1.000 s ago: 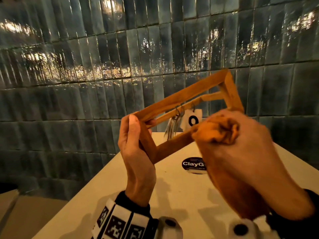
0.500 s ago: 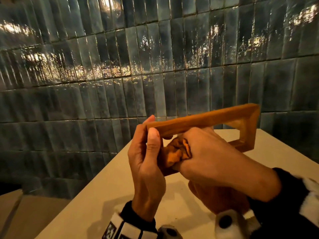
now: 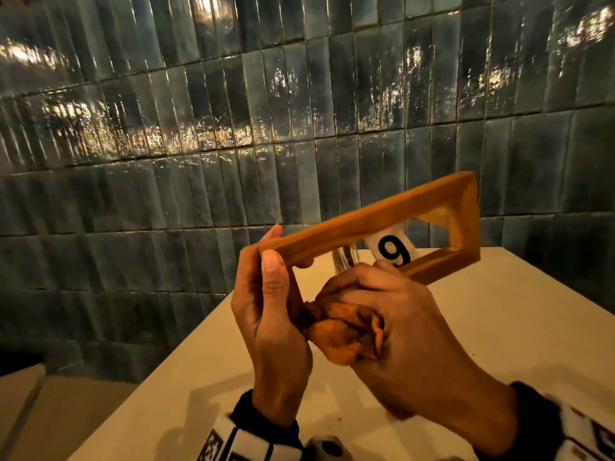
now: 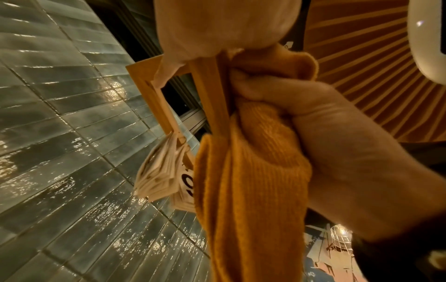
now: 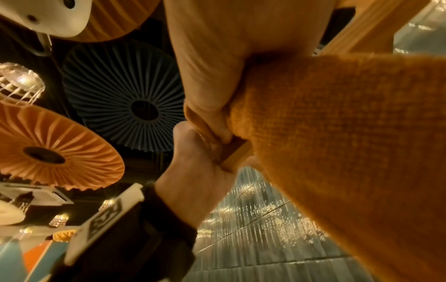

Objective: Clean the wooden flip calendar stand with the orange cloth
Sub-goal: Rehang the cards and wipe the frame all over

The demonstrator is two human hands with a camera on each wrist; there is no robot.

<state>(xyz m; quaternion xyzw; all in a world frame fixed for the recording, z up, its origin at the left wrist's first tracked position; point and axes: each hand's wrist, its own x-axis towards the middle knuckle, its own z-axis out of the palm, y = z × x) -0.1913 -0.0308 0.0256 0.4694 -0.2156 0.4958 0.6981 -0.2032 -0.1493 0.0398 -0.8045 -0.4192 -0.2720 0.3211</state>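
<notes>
The wooden flip calendar stand [image 3: 372, 216] is a rectangular frame held tilted in the air above the table. My left hand [image 3: 273, 294] grips its near left end, thumb along the front edge. White number cards [image 3: 392, 249], one showing a 9, hang inside the frame. My right hand [image 3: 392, 314] holds the bunched orange cloth [image 3: 346, 337] and presses it against the frame's lower bar by the left hand. In the left wrist view the cloth [image 4: 251, 190] hangs down beside the frame [image 4: 212, 99] and the cards [image 4: 164, 171]. The right wrist view shows the cloth [image 5: 337, 133] close up.
A pale table [image 3: 499, 327] lies below the hands, its left edge running diagonally toward a dark glossy tiled wall [image 3: 233, 128] close behind. A lower ledge [image 3: 30, 410] sits at the bottom left. Pleated round ceiling lamps [image 5: 48, 150] appear in the wrist views.
The frame has been turned and tilted, so the 9 card shows through it again. The right hand with the cloth has slid along the lower bar to the left hand's end.
</notes>
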